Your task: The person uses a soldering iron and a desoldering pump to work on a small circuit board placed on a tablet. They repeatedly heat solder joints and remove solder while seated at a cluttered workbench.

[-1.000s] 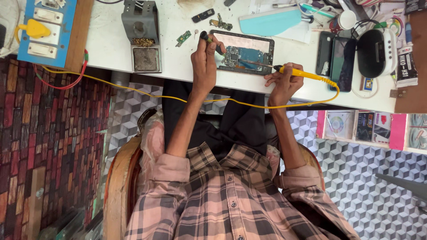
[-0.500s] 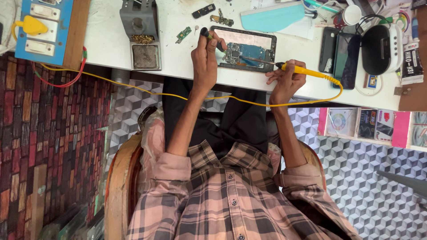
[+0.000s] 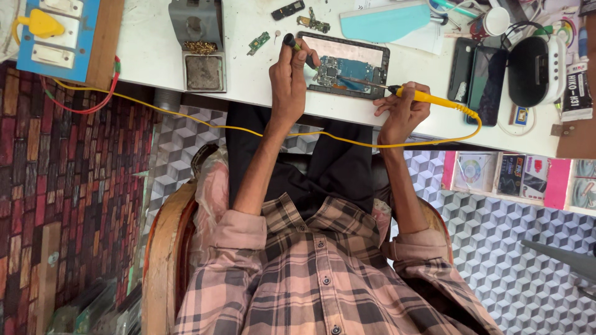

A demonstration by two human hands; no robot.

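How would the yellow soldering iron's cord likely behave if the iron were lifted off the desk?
Probably floppy: the yellow cord sags in a loose curve below the white desk. It would likely trail and drag behind the soldering iron, held in the right hand.

An opened black-framed phone with exposed blue circuit board [image 3: 347,65] lies flat on the white table; a yellow-handled soldering iron [image 3: 428,98] slants, tip over the board.

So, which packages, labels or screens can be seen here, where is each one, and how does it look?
Opened phone: on the white table between the hands, dark frame, pale panel, blue board inside.
Two dark phones: right of it, flat black rectangles, screens off.
Small box: table's right edge, black and white, printed label.
Colourful packages: shelf below the table, right side, pink edges, one showing a disc.
Switch board: far left, blue panel, white switches, yellow plug.
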